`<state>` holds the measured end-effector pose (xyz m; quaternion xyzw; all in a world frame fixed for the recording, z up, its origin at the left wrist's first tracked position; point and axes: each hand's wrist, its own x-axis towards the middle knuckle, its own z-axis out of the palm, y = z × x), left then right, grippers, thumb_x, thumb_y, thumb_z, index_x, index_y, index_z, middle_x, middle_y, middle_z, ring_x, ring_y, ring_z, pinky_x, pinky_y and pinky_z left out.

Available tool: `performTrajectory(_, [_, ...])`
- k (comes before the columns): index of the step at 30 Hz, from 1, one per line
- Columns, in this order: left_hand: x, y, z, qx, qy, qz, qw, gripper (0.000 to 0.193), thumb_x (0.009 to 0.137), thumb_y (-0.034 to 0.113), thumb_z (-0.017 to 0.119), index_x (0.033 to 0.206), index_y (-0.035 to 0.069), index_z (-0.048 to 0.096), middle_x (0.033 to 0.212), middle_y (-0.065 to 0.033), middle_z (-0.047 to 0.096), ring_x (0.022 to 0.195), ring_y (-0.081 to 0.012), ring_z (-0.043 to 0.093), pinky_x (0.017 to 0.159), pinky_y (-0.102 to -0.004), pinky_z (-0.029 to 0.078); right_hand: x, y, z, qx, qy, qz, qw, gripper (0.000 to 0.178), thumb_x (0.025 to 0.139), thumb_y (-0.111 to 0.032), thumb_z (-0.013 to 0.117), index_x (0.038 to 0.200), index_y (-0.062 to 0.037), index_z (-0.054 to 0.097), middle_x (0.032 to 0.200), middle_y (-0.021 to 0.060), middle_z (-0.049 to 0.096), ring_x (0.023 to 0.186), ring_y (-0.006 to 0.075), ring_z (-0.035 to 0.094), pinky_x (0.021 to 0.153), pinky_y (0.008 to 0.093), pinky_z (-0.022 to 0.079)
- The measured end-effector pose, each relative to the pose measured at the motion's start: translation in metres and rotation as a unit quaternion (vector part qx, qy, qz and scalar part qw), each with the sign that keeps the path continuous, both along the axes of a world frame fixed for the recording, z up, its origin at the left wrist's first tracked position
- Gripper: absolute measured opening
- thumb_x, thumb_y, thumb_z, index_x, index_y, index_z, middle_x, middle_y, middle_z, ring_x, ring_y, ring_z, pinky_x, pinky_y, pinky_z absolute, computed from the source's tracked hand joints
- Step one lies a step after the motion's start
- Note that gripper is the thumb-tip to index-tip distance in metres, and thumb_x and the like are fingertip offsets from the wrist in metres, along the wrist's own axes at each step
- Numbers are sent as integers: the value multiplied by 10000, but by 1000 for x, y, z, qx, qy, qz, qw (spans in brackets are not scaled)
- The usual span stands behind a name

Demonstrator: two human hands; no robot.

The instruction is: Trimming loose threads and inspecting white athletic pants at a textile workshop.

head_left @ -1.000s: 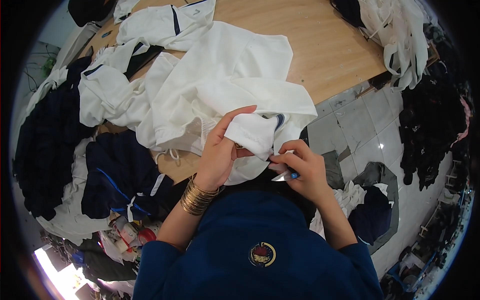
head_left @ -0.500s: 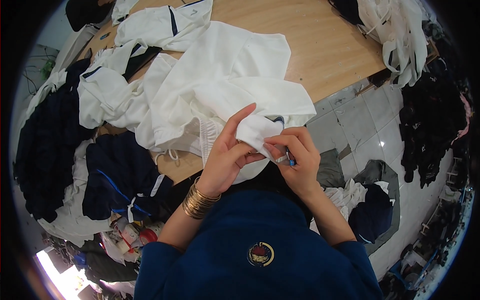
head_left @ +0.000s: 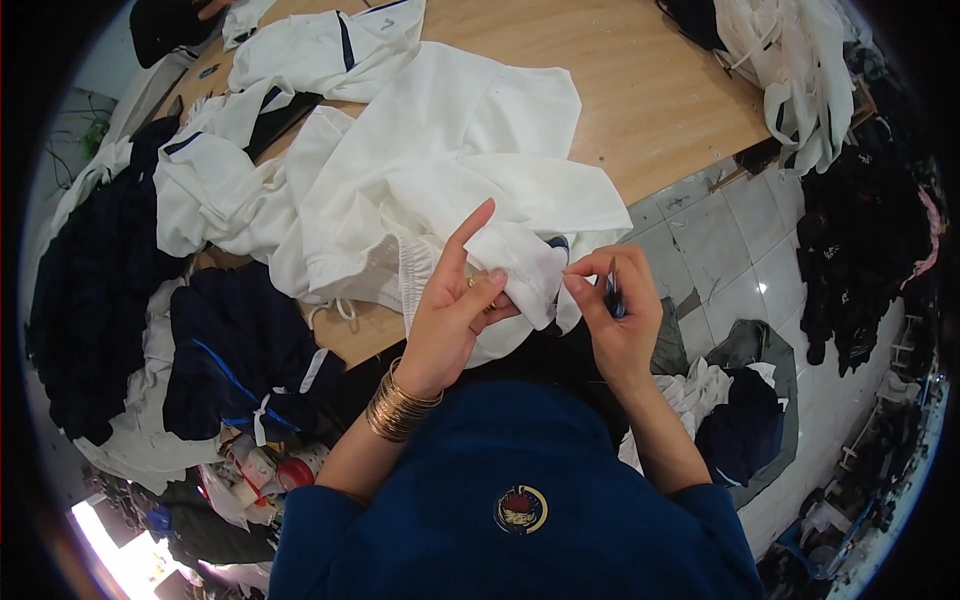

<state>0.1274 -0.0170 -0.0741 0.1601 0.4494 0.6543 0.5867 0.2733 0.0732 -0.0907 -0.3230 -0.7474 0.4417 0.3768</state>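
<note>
One soft white garment point(head_left: 520, 110) sprawled in creases over the smooth wooden table point(head_left: 660, 110), its folded end pinched in my left hand point(head_left: 447, 325), while my right hand point(head_left: 630, 325) grasped a small tool point(head_left: 614, 292) just beside it. Rumpled navy clothing point(head_left: 240, 350) crowded the near left edge. My grip hid most of the tool, and whether those fingertips pinched anything I couldn't tell.

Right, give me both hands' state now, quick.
Left hand: closed, holding white cloth.
Right hand: closed, holding a small pointed tool; whether it pinches anything else cannot be told.
</note>
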Motion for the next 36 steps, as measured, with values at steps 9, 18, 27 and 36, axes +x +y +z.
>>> performTrajectory(9, [8, 0, 6, -2, 35, -6, 999, 616, 912, 39, 452, 1443, 159, 163, 946, -26, 580, 825, -86, 569, 782, -271, 485, -13, -11, -5, 123, -10, 13, 992, 173, 722, -15, 705, 877, -75, 659, 863, 69, 551, 695, 159, 551, 544, 255, 434])
performTrajectory(18, [2, 2, -4, 24, 121, 44, 991, 645, 888, 3, 506, 1430, 117, 177, 900, -66, 602, 868, -112, 577, 822, -273, 479, -7, -2, -1, 43, -28, 90, 995, 310, 628, 104, 595, 895, -46, 548, 911, 86, 523, 701, 240, 595, 570, 293, 480])
performTrajectory(27, [-1, 5, -3, -15, 163, -1, 986, 671, 832, -6, 595, 1396, 101, 248, 805, -35, 586, 790, -79, 560, 725, -233, 480, -2, 3, 2, -45, -41, 127, 990, 264, 675, 72, 615, 907, -40, 554, 897, 84, 534, 734, 253, 595, 619, 298, 473])
performTrajectory(36, [-4, 8, 5, -18, 148, 47, 988, 629, 824, -24, 584, 1367, 114, 299, 774, -27, 580, 764, -81, 581, 674, -246, 528, 16, 5, 9, 3, -87, 216, 973, 242, 653, 51, 674, 862, -53, 611, 829, 59, 557, 689, 207, 595, 598, 289, 471])
